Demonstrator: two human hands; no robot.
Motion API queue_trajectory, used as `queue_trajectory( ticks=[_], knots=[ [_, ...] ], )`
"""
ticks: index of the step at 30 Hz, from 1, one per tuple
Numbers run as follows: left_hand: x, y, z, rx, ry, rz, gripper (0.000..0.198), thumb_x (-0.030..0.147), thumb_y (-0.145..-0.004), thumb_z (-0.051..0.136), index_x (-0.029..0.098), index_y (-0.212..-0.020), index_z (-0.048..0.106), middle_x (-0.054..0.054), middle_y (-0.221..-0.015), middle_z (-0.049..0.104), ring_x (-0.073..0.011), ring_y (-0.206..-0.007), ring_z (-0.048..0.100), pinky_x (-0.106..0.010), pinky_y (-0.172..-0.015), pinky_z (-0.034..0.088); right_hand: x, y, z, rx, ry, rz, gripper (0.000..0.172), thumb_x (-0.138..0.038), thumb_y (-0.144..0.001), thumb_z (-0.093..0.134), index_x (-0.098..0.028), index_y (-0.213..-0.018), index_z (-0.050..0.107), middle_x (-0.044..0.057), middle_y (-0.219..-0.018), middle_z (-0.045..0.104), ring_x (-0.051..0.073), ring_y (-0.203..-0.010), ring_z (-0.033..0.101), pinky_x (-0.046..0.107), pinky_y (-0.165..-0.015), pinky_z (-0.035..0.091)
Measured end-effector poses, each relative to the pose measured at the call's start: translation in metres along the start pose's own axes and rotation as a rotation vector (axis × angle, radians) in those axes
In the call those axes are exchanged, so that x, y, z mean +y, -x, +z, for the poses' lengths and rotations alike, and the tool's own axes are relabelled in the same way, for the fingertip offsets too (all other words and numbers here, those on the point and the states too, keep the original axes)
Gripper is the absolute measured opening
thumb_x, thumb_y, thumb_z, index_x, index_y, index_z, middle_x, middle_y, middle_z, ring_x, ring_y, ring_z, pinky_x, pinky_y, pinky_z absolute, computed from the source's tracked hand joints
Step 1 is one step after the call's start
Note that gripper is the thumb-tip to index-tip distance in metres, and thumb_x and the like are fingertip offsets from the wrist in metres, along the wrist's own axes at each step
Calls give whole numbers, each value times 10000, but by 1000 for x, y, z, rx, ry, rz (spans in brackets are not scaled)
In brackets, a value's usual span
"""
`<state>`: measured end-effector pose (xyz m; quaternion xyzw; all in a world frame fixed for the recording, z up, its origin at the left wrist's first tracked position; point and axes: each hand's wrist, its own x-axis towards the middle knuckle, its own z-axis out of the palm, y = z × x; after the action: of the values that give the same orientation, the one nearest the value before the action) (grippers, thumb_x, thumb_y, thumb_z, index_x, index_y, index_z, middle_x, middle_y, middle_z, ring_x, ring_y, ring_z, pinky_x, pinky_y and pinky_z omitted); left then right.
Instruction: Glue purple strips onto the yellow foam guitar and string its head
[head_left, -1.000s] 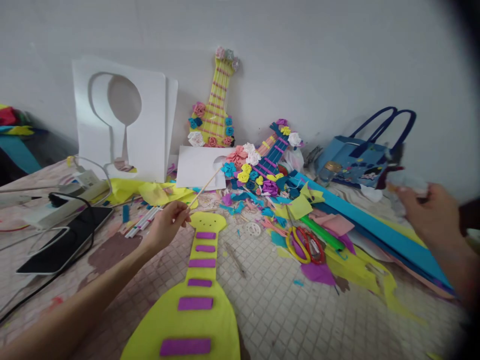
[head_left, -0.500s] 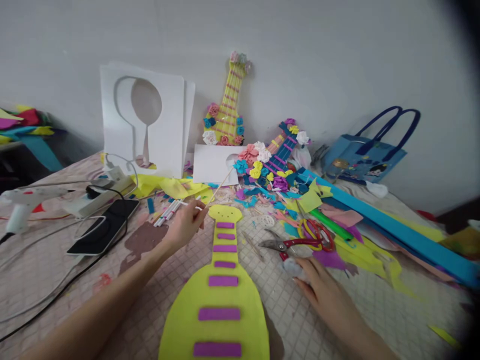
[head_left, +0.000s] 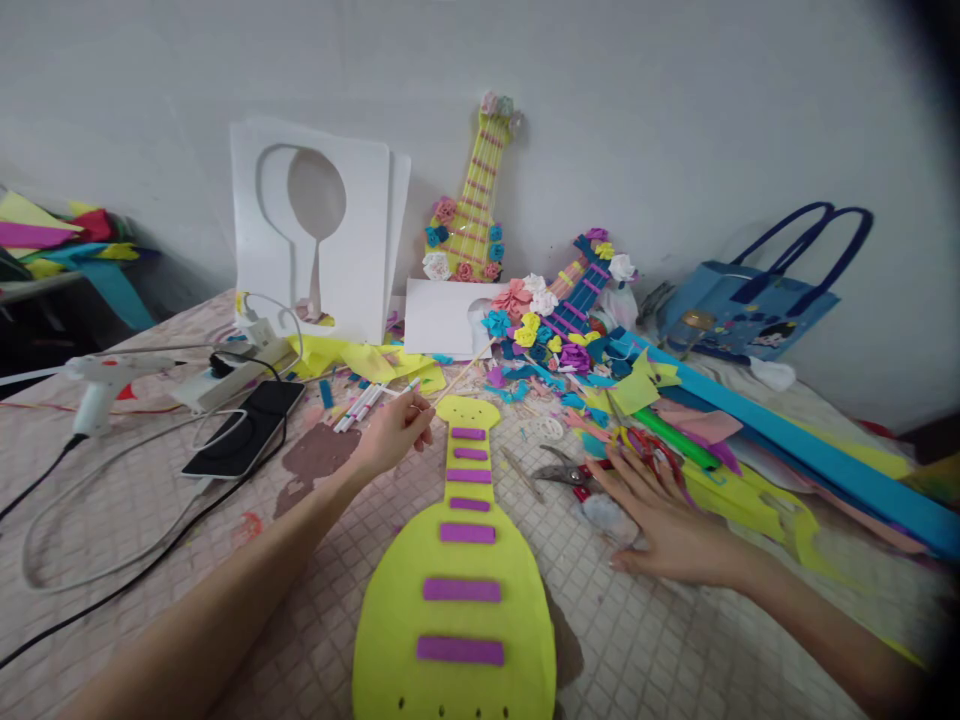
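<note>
Seven purple strips [head_left: 468, 533]: set crosswise on the yellow board, from neck to rounded body; this part is judged to be done.
Yellow board [head_left: 457, 618]: laid flat on the table [head_left: 652, 660] between the two arms, neck pointed toward the wall [head_left: 637, 120], lower end cut off by the view.
Small dark marks [head_left: 441, 711]: seen in rows at the head and near the lower end, probably holes; nothing is seen threaded through them.
Strings and flowers: none seen on the visible part of the board; both are carried by the yellow stringed piece [head_left: 478, 215] leaned against the wall, so the board is judged the less complete of the two.
Left hand [head_left: 405, 430]: closed around a thin stick [head_left: 469, 372], which is pointed up and away beside the board's head.
Right hand [head_left: 652, 510]: spread, with nothing gripped, over the handles of the red-handled shears [head_left: 561, 471] and beside a clear bundle [head_left: 609, 515]; whether either is touched cannot be told.
Blue bag [head_left: 750, 305]: printed with a cartoon figure; no lettering can be read.
Phone [head_left: 247, 430] and glue gun [head_left: 105, 385]: no brand or label can be made out.
</note>
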<state>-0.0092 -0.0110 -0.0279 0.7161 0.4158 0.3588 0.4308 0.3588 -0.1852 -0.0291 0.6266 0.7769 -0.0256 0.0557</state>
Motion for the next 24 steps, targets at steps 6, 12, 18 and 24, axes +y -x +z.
queue_trajectory(
  ticks=[6, 12, 18, 24],
  knots=[
    [-7, -4, -6, 2, 74, -23, 255, 418, -846, 538, 177, -803, 468, 6, -562, 628, -101, -422, 545, -209, -444, 414, -7, -8, -13, 103, 20, 68, 905, -481, -712, 642, -304, -1497, 229, 163, -1420, 442, 401, -1362, 313, 646, -1045, 243],
    [-15, -7, -9, 10, 80, -23, 242, 411, -846, 533, 178, -816, 475, 6, -568, 637, -104, -432, 556, -214, -454, 431, -32, 9, -12, 104, -42, 184, 825, -536, -737, 608, -277, -1468, 326, 162, -1410, 453, 396, -1307, 398, 549, -949, 430],
    [-16, -8, -3, 51, 121, -46, 253, 418, -827, 545, 175, -815, 474, 11, -545, 627, -104, -410, 535, -215, -447, 417, -17, -42, -52, 138, -245, 7, 573, -552, -857, 473, -237, -1334, 511, 116, -1329, 560, 290, -1213, 524, 435, -958, 448],
    [-24, -6, 2, 79, 143, -16, 298, 475, -839, 537, 185, -854, 472, 16, -582, 629, -108, -451, 547, -216, -477, 425, 18, -168, -62, 298, -270, 124, 350, -398, -794, 611, -155, -1045, 632, 131, -1066, 672, 259, -1007, 613, 328, -824, 476]
  ],
)
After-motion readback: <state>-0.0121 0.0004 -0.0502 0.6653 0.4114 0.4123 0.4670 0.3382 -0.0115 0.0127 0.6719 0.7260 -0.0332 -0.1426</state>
